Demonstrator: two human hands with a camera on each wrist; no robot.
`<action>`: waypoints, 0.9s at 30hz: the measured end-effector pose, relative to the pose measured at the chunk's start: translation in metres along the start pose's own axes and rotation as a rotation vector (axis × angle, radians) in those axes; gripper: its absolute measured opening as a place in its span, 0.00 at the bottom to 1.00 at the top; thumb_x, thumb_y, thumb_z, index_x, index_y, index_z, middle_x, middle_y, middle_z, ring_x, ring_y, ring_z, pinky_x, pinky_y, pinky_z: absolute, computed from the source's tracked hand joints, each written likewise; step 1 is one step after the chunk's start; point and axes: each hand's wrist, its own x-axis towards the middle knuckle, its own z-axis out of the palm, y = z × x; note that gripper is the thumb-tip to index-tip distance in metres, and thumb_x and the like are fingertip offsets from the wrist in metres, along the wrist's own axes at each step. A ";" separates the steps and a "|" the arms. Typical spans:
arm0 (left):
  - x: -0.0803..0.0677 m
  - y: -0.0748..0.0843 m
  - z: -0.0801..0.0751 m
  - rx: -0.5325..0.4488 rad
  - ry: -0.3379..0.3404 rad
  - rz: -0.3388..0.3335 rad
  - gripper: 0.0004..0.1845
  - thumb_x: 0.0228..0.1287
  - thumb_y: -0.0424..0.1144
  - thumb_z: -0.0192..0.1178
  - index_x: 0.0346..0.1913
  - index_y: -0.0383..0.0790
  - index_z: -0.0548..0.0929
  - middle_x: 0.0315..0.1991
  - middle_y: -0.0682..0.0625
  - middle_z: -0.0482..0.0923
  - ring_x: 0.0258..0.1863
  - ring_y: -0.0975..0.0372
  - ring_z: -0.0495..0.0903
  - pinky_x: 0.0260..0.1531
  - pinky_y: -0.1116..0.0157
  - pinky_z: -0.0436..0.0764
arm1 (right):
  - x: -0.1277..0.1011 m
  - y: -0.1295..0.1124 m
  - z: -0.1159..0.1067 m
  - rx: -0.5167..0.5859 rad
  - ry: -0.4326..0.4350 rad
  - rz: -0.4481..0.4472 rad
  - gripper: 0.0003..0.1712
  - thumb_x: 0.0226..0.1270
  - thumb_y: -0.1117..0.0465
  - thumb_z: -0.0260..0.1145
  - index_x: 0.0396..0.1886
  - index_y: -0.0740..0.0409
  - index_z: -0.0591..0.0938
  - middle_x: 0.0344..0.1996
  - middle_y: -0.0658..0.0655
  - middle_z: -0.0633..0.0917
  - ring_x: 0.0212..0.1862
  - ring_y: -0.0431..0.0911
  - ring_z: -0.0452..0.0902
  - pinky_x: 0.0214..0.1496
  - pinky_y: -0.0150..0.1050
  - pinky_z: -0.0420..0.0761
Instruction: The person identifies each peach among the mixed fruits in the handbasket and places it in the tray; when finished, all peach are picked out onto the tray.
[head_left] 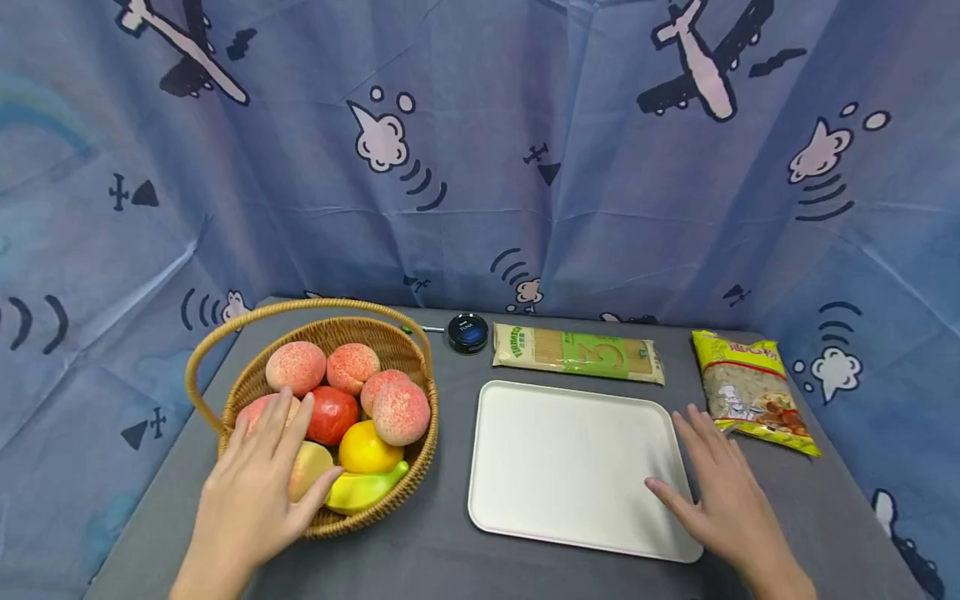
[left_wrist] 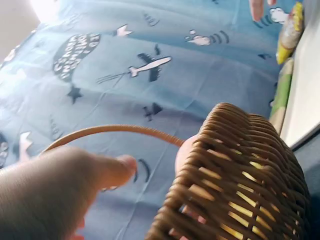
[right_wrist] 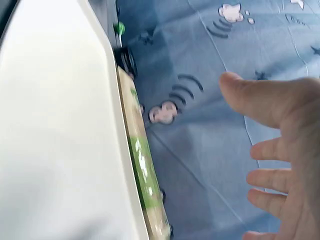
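Note:
My left hand (head_left: 258,479) is spread over the near left part of a wicker basket (head_left: 427,454), holding nothing; whether it touches the fruit I cannot tell. Inside lie several peaches (head_left: 401,412), a red fruit (head_left: 331,415), a yellow round fruit (head_left: 370,447), a pale yellow fruit (head_left: 309,468) partly behind my hand, and a green-yellow banana (head_left: 366,488). My right hand (head_left: 723,492), fingers apart and holding nothing, is above the right edge of a white rectangular tray (head_left: 577,467). In the right wrist view its thumb and fingers (right_wrist: 270,180) stand apart.
Behind the tray lies a pack of noodles (head_left: 577,353) with a green band. Left of it are a round black tin (head_left: 468,333) and a thin stick with a green end (head_left: 425,329). A yellow bag (head_left: 753,390) lies at the right. A patterned blue curtain (head_left: 480,167) surrounds the grey table (head_left: 442,542).

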 end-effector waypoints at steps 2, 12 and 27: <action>-0.007 0.000 -0.004 -0.050 0.112 0.004 0.41 0.65 0.69 0.40 0.65 0.37 0.72 0.62 0.37 0.72 0.60 0.48 0.74 0.75 0.60 0.54 | 0.004 -0.008 0.002 0.061 -0.008 -0.027 0.53 0.54 0.43 0.71 0.73 0.57 0.58 0.71 0.67 0.59 0.72 0.63 0.51 0.64 0.72 0.57; -0.025 -0.017 -0.022 -0.305 0.504 -0.084 0.36 0.61 0.60 0.59 0.52 0.26 0.80 0.50 0.31 0.79 0.60 0.70 0.72 0.64 0.77 0.66 | 0.031 -0.053 0.020 0.293 -0.012 -0.266 0.51 0.53 0.52 0.75 0.74 0.46 0.59 0.70 0.57 0.65 0.68 0.56 0.62 0.58 0.57 0.72; -0.050 -0.093 0.007 -0.773 0.097 -0.336 0.39 0.54 0.15 0.58 0.70 0.33 0.61 0.66 0.60 0.65 0.63 0.74 0.67 0.56 0.83 0.70 | 0.094 -0.165 0.021 0.614 -0.234 -0.583 0.43 0.59 0.53 0.70 0.72 0.44 0.61 0.71 0.49 0.63 0.70 0.46 0.62 0.67 0.54 0.71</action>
